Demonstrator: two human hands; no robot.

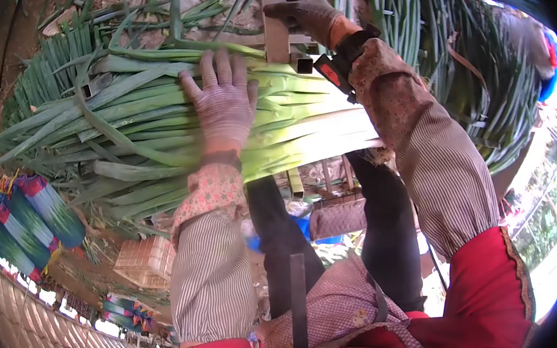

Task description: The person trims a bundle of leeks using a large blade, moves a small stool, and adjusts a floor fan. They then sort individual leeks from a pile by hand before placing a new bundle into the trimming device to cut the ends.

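A wide pile of leeks (313, 111) lies crosswise in front of me, leaves to the left and pale stems to the right. My left hand (223, 101), in a thin glove, rests flat on the leaves with its fingers spread. My right hand (312, 15), also gloved, reaches to the upright flat metal bar (276, 26) beyond the pile. Its fingers are bent across the bar; their far side is hidden. A dark strap with an orange-and-black device (332, 71) sits at my right wrist. The root ends lie below my right forearm.
More green leaves (480, 75) are heaped at the right, with loose ones (205, 10) at the back. Square metal tubes (295, 182) stick out below the pile. Multicoloured bundles (33, 222) stand at the left, near a pale crate (144, 263). Corrugated sheeting (57, 343) runs along the lower left.
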